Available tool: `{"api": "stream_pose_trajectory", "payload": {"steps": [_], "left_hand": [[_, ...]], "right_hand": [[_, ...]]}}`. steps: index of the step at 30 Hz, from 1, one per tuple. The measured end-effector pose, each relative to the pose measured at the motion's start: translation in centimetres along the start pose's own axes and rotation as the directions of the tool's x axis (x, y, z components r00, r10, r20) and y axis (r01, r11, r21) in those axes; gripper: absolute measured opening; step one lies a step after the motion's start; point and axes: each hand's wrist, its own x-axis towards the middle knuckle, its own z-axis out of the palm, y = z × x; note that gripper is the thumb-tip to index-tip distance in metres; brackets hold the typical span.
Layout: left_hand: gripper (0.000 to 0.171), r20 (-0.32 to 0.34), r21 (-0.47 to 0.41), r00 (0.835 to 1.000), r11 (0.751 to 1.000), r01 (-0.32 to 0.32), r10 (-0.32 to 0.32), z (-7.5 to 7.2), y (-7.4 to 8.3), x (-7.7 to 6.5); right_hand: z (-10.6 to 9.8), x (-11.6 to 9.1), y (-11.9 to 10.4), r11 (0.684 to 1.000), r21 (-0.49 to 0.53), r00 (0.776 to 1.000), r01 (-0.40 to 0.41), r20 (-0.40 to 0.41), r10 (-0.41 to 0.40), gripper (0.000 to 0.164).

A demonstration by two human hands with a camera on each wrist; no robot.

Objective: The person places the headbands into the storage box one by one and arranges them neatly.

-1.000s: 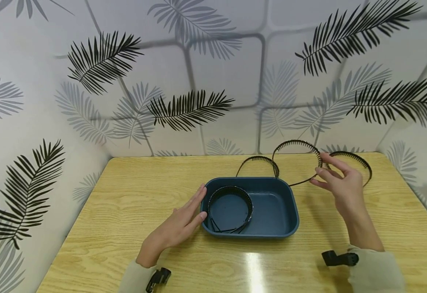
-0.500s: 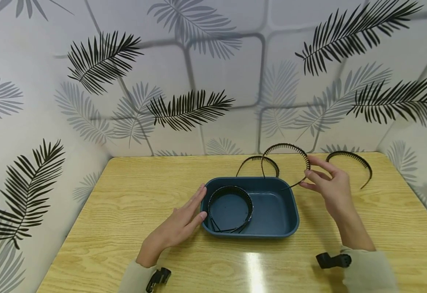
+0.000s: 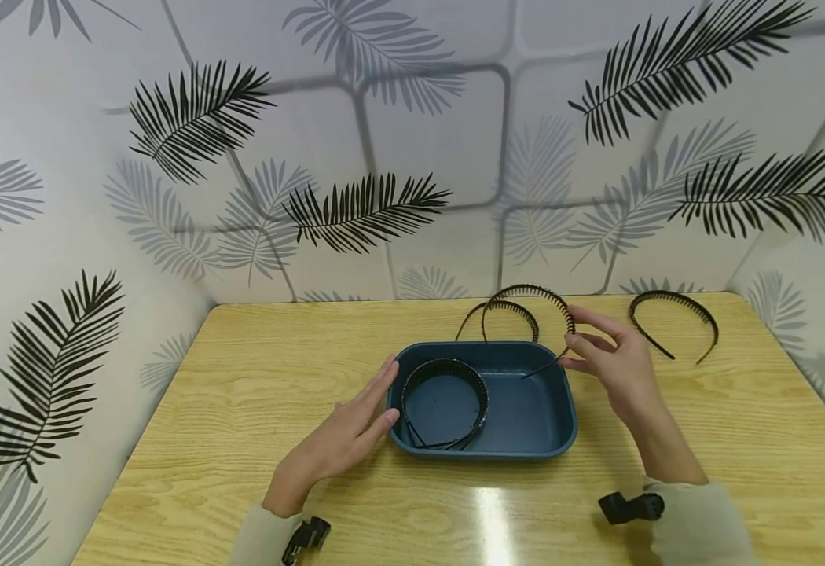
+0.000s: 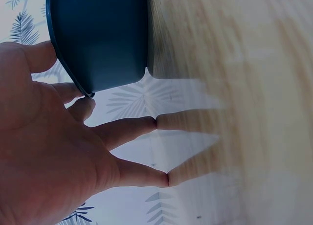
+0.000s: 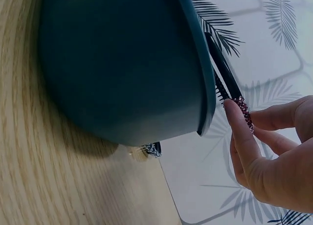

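A dark blue plastic bin point(image 3: 483, 457) stands on the table, with black toothed headbands point(image 3: 483, 385) stacked in its left half. My left hand point(image 3: 345, 436) rests with fairly straight fingers against the bin's left end; in the left wrist view its thumb touches the rim and two fingertips touch the tabletop. Between thumb and fingers my right hand point(image 3: 614, 362) pinches another black headband point(image 3: 526, 288), held upright over the bin's right back corner. Pinkish-red sparkling stones show on this headband point(image 5: 243, 107) in the right wrist view. One of its ends dips inside the bin.
Behind the bin lies a black headband point(image 3: 463, 317), partly hidden by the bin. Another headband point(image 3: 674, 295) lies at the back right of the wooden table point(image 3: 243, 377). A leaf-patterned wall point(image 3: 412, 141) borders the table's back edge.
My right hand has moved left with the headband, from right of the bin to over its right back corner. The left hand and the bin have stayed in place.
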Motion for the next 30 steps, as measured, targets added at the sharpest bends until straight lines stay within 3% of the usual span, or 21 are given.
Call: {"api": "stream_pose_trajectory", "payload": {"steps": [5, 30], "left_hand": [[0.067, 0.007, 0.004, 1.000, 1.000, 0.003, -0.003, 0.0, -0.1, 0.0], [0.067, 0.005, 0.020, 1.000, 1.000, -0.002, 0.002, -0.1, 0.0, -0.1]], "right_hand": [[0.5, 0.0, 0.4, 1.000, -0.020, 0.999, 0.009, 0.035, -0.008, 0.050], [4.4, -0.6, 1.6, 0.982, -0.166, 0.986, -0.094, 0.122, 0.115, 0.050]]}}
